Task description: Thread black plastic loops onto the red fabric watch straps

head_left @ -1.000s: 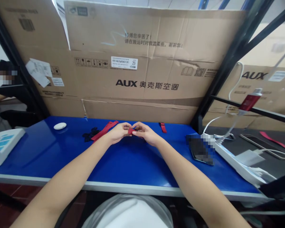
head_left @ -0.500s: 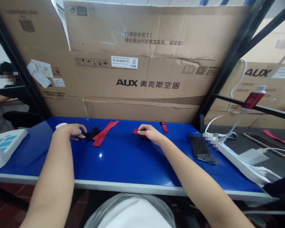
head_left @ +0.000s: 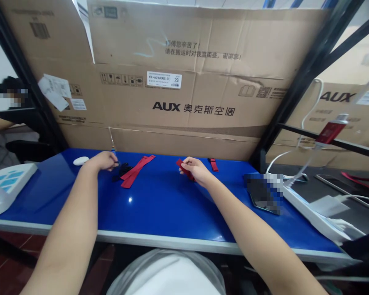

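Red strap (head_left: 180, 164) sits at one o'clock on the blue tabletop (head_left: 166, 213), pinched in the right hand (head_left: 194, 168). Left hand (head_left: 103, 160), at ten, meets black pieces (head_left: 123, 169); its grip cannot be told. Red strips (head_left: 137, 172) lie at eleven, phone (head_left: 263, 201) at three; cardboard (head_left: 172, 137) blocks twelve.

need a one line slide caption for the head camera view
Above a blue tabletop, left hand at black pieces beside red straps, right hand gripping a red strip.
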`<state>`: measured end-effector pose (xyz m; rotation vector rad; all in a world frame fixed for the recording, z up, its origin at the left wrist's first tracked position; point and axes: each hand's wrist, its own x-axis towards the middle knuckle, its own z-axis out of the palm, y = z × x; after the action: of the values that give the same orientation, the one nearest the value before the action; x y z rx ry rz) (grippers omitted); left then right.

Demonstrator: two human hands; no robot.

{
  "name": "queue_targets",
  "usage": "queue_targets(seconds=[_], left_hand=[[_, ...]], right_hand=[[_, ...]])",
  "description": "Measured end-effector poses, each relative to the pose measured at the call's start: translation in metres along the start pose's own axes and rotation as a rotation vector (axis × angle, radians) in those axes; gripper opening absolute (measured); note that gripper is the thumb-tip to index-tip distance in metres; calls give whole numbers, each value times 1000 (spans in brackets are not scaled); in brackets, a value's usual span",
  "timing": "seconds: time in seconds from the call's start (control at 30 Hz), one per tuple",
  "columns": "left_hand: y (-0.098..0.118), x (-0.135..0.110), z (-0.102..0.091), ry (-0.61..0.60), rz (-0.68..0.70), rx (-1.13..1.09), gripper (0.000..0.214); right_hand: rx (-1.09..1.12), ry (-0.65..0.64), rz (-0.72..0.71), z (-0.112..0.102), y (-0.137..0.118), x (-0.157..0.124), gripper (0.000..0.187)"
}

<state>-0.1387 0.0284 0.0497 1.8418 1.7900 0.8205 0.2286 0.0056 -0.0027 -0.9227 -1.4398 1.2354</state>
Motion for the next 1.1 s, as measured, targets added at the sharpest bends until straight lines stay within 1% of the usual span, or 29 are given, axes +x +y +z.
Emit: queue_targets(seconds=[0.03,0.07,0.13,0.2,0.23,0.3,0.37,0.43,0.5,0.6,0.7,0.77,0.8,0.83,0.87,0.9,0.93,0.97,1.0,1.03,1.07,1.1], left_hand=[[9,4,7,-24,10,-48,9],[19,8,16,-55,23,-100,12],[40,13,41,-113,85,-226,21],[57,12,70,-241,178,-543,29],[64,10,85,-264,203,-645,31],[75,3,111,-309,226,-720,38],[83,-5,130,-297,280,-692,40],[89,-12,142,-285,323,-682,39],[93,-17,149,-314,345,-735,36],[93,-19,152,-386,356,-846,31],[90,-16,153,-419,329,-873,27],[90,-14,153,-435,286,-835,25],[91,-15,153,-406,256,-797,22],[93,-18,153,-336,238,-746,20],[97,-23,153,-237,251,-685,19],[101,-32,152,-132,302,-608,20],[106,-43,152,-35,402,-518,23],[111,-57,153,-34,572,-415,27],[115,-71,154,-114,757,-263,27],[118,-86,157,-195,902,-98,28],[120,-98,160,-237,985,51,32],[122,-107,164,-259,1009,169,34]], right_hand=[[-31,-13,7,1,0,-1,30],[-68,-26,12,2,0,-1,29],[-131,-45,9,4,-1,-2,25],[-156,-54,6,5,-2,-3,23],[-156,-57,10,6,-2,-4,22],[-140,-73,32,6,-2,-4,20],[-104,-113,74,7,-1,-4,17],[-60,-161,123,6,0,-4,15],[-22,-182,153,6,1,-4,13],[-1,-163,167,5,-1,-5,10],[-9,-142,160,6,-3,-6,9],[-35,-109,164,8,-2,-5,7],[-69,-69,165,9,-1,-4,5],[-120,-8,159,10,1,-2,3],[-181,71,145,10,4,-1,1],[-248,153,122,10,6,2,2],[-312,227,97,9,9,4,5],[-365,282,77,7,12,6,7],[-400,315,65,5,14,8,9],[-421,327,62,3,16,9,9],[-431,327,61,1,18,11,10],[-435,325,63,-1,19,12,9]])
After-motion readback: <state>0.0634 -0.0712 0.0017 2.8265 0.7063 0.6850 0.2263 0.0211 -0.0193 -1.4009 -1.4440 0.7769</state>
